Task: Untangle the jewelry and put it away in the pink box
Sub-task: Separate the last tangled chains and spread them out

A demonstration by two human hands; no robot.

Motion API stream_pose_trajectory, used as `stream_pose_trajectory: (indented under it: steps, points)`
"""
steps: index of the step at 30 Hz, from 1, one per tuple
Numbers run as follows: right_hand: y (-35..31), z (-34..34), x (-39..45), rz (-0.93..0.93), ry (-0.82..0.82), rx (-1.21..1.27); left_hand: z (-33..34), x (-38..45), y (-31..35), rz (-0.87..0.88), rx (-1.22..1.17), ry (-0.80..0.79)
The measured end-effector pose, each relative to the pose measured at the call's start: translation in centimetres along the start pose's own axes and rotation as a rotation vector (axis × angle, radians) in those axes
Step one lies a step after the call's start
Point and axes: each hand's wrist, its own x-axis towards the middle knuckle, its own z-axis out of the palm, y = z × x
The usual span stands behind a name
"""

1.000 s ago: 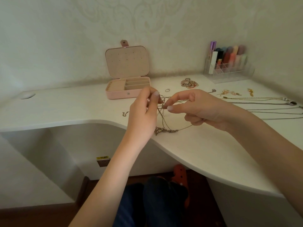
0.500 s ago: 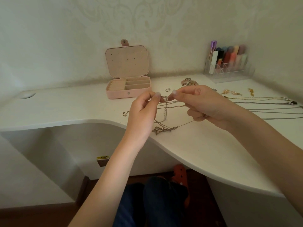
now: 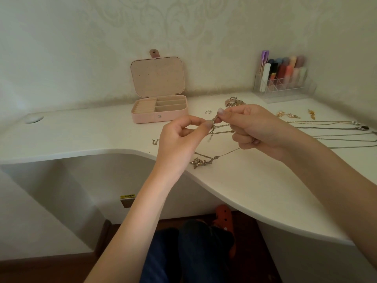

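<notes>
A tangle of thin gold chains [image 3: 216, 129] hangs between my two hands above the white desk [image 3: 234, 180]. My left hand [image 3: 179, 139] pinches the chains at their top, and my right hand [image 3: 251, 127] pinches them just beside it, fingertips almost touching. A knotted cluster with a pendant [image 3: 201, 161] trails down from them onto the desk near its curved front edge. The pink jewelry box [image 3: 161, 115] stands open at the back of the desk, its lid upright and its compartments showing no jewelry.
Several straightened necklaces [image 3: 336, 131] lie in rows at the right. A ring [image 3: 208, 112], a beaded piece [image 3: 234, 102], gold earrings [image 3: 287, 115] and a short chain bit [image 3: 155, 141] lie loose. A clear organizer with cosmetics [image 3: 283, 82] stands in the back right corner.
Both hands have risen and drawn closer together, lifting the tangle's upper part; the pinch points now nearly meet. The pendant cluster stays on the desk.
</notes>
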Motion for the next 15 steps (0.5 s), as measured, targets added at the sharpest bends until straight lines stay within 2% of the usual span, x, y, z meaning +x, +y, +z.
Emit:
stream_pose_trajectory:
  steps: [9,15]
  points:
    - [-0.37,0.4,-0.34,-0.018,-0.044,-0.107,0.04,0.09,-0.04,-0.014,-0.021,-0.003]
    - [-0.32,0.33,-0.16,-0.023,0.013,-0.11,-0.03,0.16,-0.39,0.02,0.05,-0.043]
